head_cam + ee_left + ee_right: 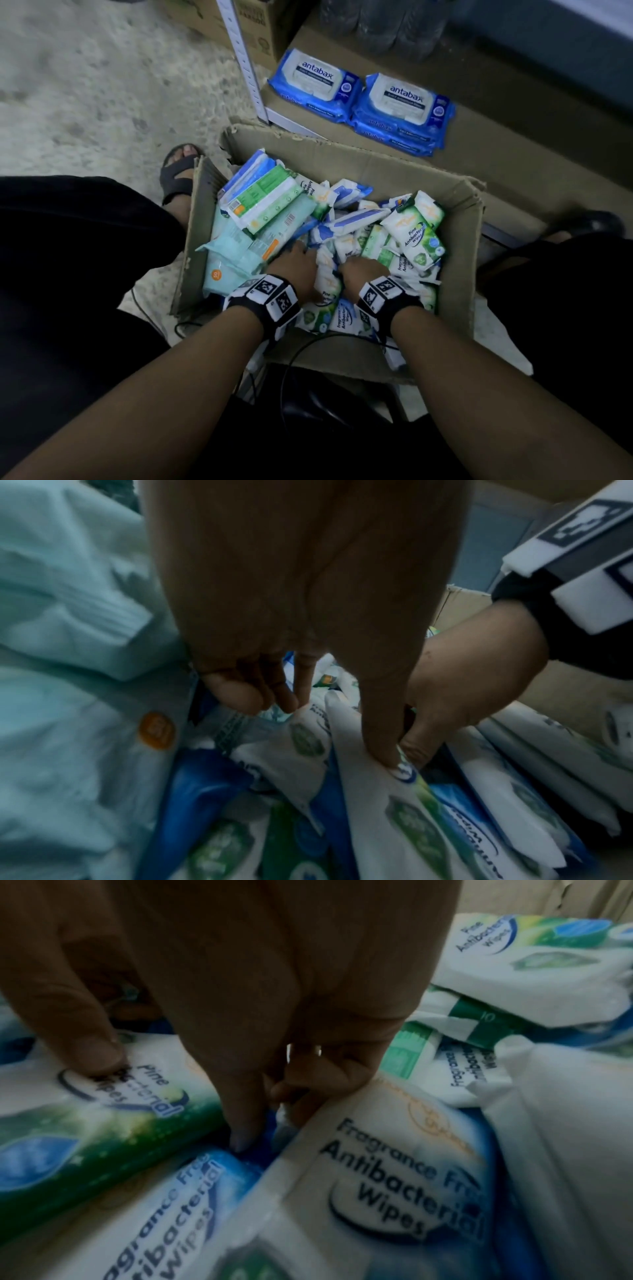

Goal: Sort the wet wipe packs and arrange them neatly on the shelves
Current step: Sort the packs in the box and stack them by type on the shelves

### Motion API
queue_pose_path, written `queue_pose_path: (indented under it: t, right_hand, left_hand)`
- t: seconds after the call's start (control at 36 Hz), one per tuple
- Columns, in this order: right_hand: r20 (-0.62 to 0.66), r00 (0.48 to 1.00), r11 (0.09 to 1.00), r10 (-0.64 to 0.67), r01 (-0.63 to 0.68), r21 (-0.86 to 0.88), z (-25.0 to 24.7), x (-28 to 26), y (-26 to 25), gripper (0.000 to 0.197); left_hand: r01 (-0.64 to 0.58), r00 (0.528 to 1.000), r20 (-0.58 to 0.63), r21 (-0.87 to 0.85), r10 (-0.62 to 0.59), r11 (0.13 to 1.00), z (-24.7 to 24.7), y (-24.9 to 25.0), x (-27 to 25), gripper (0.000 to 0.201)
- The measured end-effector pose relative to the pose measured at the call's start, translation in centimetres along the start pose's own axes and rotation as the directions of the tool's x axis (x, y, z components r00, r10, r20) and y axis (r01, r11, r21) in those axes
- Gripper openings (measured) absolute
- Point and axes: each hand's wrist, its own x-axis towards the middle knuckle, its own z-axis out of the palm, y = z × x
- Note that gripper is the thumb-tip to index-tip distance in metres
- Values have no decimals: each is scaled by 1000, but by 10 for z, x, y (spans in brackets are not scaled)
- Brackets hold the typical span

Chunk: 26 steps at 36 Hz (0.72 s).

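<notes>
Head view: both hands' fingers (pixel 301 251) deep among packed wipe packs (pixel 416 236), grip unclear, box walls (pixel 460 274) close.

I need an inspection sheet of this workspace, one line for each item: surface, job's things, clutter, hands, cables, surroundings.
Surface: brown shelf board; grey concrete floor beside it.
Job's things: open cardboard box full of mixed wet wipe packs; two piles of blue antabax packs lie flat on the shelf board.
Clutter: pale green packs are jumbled at the box's left side, small white packs at its right.
Hands: left hand and right hand both dig among the small packs; whether either grips one, cannot tell.
Cables: black cable loops over the box's near edge.
Surroundings: metal shelf upright, another carton behind it.
</notes>
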Motion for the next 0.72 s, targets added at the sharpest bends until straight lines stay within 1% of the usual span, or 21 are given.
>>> queue_pose_path:
  t: [0.11, 0.17, 0.22, 0.28, 0.31, 0.33, 0.36, 0.39, 0.42, 0.47, 0.53, 0.58, 0.64, 0.67, 0.72]
  right_hand:
    - [29, 999, 998, 22, -24, 51, -5, 1, 3, 26]
    - [55, 998, 996, 0, -4, 85, -10, -2, 5, 20]
    - [64, 998, 995, -11, 4, 103, -14, -7, 7, 10]
    - [59, 998, 991, -9, 2, 133, -14, -10, 10, 20]
    - [56, 998, 988, -7, -2, 153, -15, -12, 10, 22]
    - [59, 998, 986, 0, -10, 168, -16, -15, 10, 16]
    - [59, 998, 985, -3, -7, 172, -18, -17, 10, 6]
    - [58, 998, 983, 0, -11, 182, -19, -19, 10, 7]
    - [50, 999, 982, -7, -3, 189, -19, -20, 10, 12]
    - [36, 999, 978, -13, 5, 210, -19, -23, 10, 16]
    - [16, 1000, 973, -23, 18, 230, -19, -27, 10, 14]
    - [-1, 999, 963, -43, 42, 267, -22, -31, 11, 20]
    - [13, 997, 951, -71, 63, 302, -26, -35, 14, 29]
    - [36, 996, 951, -77, 62, 304, -29, -39, 16, 30]
    - [56, 996, 949, -75, 54, 311, -34, -45, 18, 28]
  left_hand:
    - [4, 1000, -31, -59, -6, 998, -2, 1, -2, 90]
    - [15, 999, -31, -128, -19, 992, -4, 3, -4, 85]
    - [15, 998, -51, -203, -26, 979, -4, 4, -5, 84]
    - [44, 997, -47, -289, -60, 956, -5, 5, -7, 88]
    - [60, 997, -33, -298, -73, 953, -6, 6, -9, 86]
    - [64, 997, -12, -275, -70, 959, -9, 7, -11, 76]
    - [55, 998, 11, -239, -54, 969, -12, 8, -13, 62]
    - [40, 999, 33, -203, -34, 978, -16, 9, -15, 50]
    - [22, 999, 49, -173, -13, 985, -20, 11, -18, 44]
    - [-16, 999, 49, -128, 23, 992, -30, 13, -24, 41]
    - [-60, 998, 15, -91, 62, 994, -46, 13, -35, 43]
    - [-96, 995, -9, -112, 95, 989, -66, 9, -48, 42]
    - [-115, 993, -58, -197, 105, 974, -87, 2, -59, 36]
    - [-116, 990, -102, -238, 94, 964, -97, -2, -64, 37]
    - [-120, 978, -200, -309, 59, 944, -115, -9, -75, 49]
